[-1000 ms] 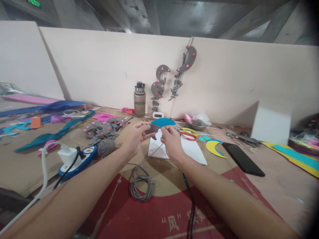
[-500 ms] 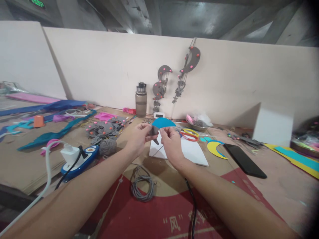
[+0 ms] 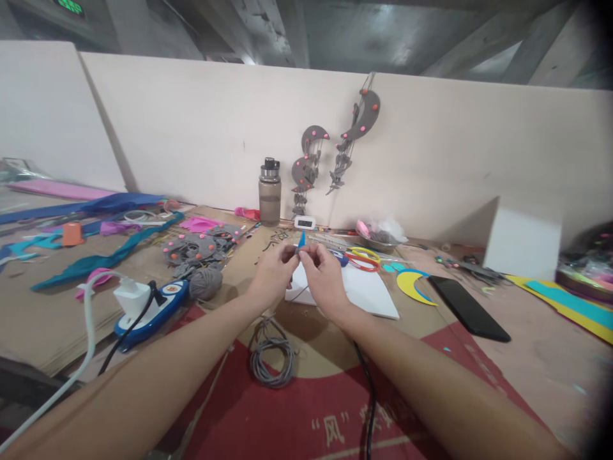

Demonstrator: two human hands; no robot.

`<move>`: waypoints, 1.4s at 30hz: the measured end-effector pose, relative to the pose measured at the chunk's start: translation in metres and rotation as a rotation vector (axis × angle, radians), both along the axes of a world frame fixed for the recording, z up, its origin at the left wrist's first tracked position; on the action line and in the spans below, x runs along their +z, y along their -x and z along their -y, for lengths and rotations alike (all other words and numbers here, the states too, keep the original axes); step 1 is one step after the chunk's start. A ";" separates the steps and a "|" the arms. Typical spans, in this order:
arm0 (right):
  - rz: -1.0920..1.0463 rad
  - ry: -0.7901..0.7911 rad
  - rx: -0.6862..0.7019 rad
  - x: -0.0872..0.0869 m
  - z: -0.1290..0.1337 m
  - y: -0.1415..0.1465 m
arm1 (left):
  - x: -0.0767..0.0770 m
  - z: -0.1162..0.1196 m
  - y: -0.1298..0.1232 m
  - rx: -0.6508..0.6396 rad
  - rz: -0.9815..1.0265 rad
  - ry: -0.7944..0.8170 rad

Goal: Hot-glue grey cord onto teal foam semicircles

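Observation:
Both my hands meet above a white board (image 3: 368,292), pinching a blue-and-grey felt crescent. Only a narrow blue tip of the felt crescent (image 3: 301,241) shows, turned nearly edge-on; my fingers cover the rest. My left hand (image 3: 274,273) is closed on its left side, and my right hand (image 3: 324,276) grips with thumb and fingers close beside it. A thin grey cord (image 3: 301,293) hangs below my fingers across the board. Nearer to me lies a loose coil of grey cord (image 3: 272,362).
Scissors with red and yellow handles (image 3: 363,259) rest behind the board. To the right are a yellow crescent (image 3: 414,287) and a black phone (image 3: 469,309). A grey yarn ball (image 3: 205,283), a blue power strip (image 3: 153,316) and a bottle (image 3: 269,195) stand left. Finished grey crescents (image 3: 368,115) hang on the wall.
The felt crescent has turned from showing its broad blue face to nearly edge-on. My hands have drawn closer together around it, and its grey tail is now hidden.

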State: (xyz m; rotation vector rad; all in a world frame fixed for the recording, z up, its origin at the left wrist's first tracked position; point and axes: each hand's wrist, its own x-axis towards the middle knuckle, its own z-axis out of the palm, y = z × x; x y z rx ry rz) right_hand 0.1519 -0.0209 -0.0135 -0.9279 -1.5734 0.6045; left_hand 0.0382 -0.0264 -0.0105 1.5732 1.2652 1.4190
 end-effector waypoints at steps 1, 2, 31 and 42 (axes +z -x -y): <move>0.003 -0.003 0.007 -0.001 0.000 0.000 | 0.001 0.001 0.001 0.014 -0.016 0.016; 0.006 -0.003 0.008 -0.002 0.000 0.000 | 0.002 0.001 0.001 0.023 -0.029 0.032; 0.013 0.025 -0.061 -0.004 -0.015 -0.012 | 0.010 -0.007 0.017 -0.070 0.022 0.092; -0.047 0.064 -0.066 -0.010 -0.016 -0.009 | 0.010 -0.008 0.020 0.082 -0.028 -0.010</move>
